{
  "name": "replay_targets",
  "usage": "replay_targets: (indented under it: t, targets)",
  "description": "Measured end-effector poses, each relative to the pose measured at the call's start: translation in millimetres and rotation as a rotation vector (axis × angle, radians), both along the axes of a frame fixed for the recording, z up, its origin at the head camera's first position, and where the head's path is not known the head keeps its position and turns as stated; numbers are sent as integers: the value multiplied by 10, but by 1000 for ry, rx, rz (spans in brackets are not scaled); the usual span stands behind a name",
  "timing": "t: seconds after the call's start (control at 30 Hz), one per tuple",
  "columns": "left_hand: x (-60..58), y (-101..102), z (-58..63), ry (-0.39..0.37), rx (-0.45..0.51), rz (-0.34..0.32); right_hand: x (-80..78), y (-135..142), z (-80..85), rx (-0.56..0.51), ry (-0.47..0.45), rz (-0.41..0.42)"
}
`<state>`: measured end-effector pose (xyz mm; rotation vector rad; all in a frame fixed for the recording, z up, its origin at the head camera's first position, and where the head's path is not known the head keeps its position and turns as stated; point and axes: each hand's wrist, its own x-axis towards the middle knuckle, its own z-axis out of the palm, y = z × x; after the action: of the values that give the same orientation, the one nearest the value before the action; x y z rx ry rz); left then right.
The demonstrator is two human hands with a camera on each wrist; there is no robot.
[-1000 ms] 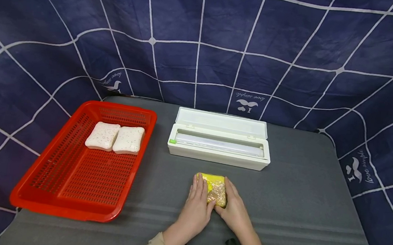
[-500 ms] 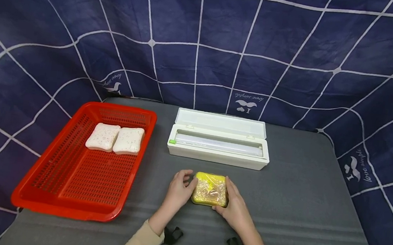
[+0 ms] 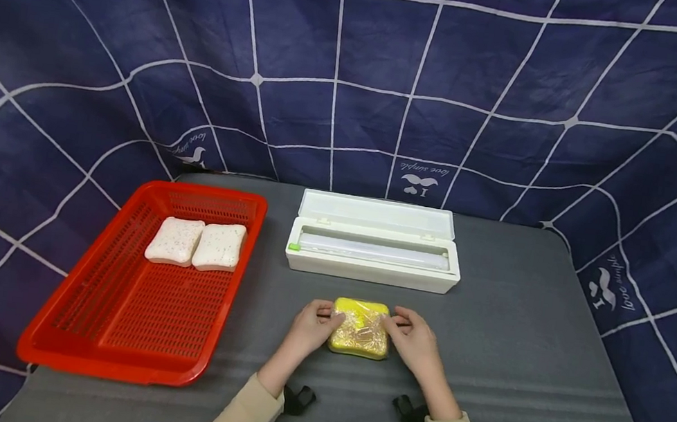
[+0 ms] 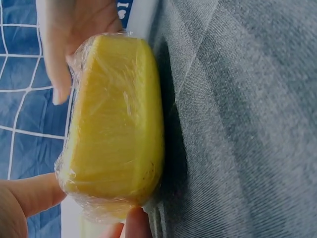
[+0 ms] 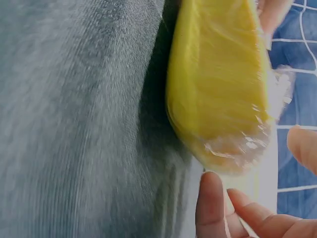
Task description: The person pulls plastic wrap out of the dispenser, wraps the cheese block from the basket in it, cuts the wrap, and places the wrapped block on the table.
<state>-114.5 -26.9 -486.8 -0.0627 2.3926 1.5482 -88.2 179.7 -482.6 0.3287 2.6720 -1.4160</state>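
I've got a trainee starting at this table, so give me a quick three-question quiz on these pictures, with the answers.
1. How many white pieces lie in the red basket?
2. True or false: the lid of the long white box is open.
3. What is the yellow block between the left hand and right hand wrapped in?

Key:
1. Two.
2. True.
3. Clear film.

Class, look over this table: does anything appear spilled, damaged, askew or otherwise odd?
Nothing looks spilled or damaged. One untidy spot: the clear wrap around the yellow block is crinkled, with a loose flap sticking out at the edge instead of lying flat.
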Motion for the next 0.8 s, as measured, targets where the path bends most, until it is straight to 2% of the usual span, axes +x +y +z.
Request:
replay_targets:
  t: [0.17,0.33,0.6,0.8]
  targets:
    - [-14,-5,0,-8,-20,-5,-86,-61,-11,42,-30,-52]
    - [-27,17,-1,-2,-46,8,-106,-95,-11,33,-68,-62]
    - [-40,28,0,-13,-115,14,-120,-93,-1,44,-106,-47]
    - [-35,-10,24,-12,-161,-20,-117,-85,1,47,-134,-20]
